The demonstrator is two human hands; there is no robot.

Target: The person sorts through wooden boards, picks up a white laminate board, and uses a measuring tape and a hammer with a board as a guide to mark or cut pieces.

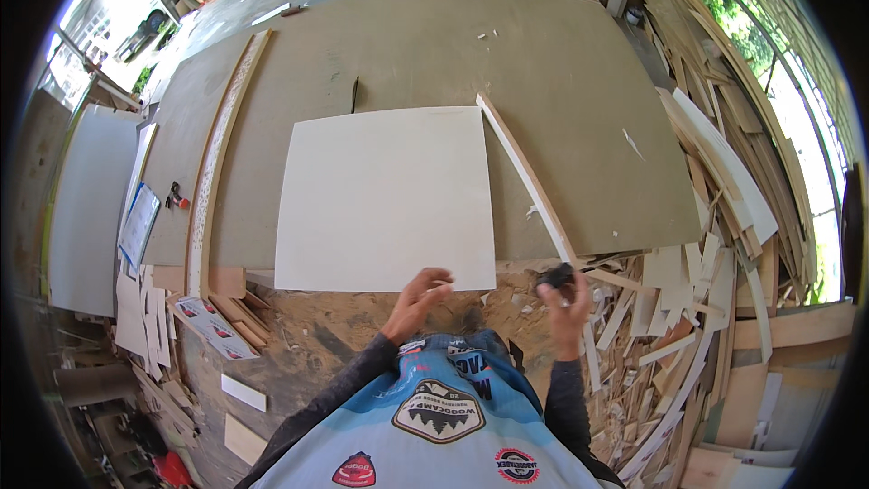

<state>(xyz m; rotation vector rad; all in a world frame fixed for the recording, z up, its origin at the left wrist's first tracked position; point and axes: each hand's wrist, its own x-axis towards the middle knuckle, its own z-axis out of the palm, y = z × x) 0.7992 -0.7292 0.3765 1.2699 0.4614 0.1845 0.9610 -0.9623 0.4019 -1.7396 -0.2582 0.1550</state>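
A white rectangular panel [387, 195] lies flat on the large grey-brown board, its near edge reaching past the board's front. My left hand [418, 304] is over that near edge, toward the right corner, with loosely bent fingers and nothing seen in them. Whether it touches the panel I cannot tell. To the right, my right hand [568, 310] grips a small black object [554, 277], too blurred to name surely. It is by the near end of a narrow white-faced wooden strip [527, 177], which slants away to the panel's far right corner.
The grey-brown board [579, 63] spreads as a wide work surface. On its left lie a long wooden strip [222, 145], a red-and-black tool [177, 197] and a clipboard [138, 226]. A thin black item [354, 95] lies beyond the panel. Wood offcuts [670, 294] crowd the right.
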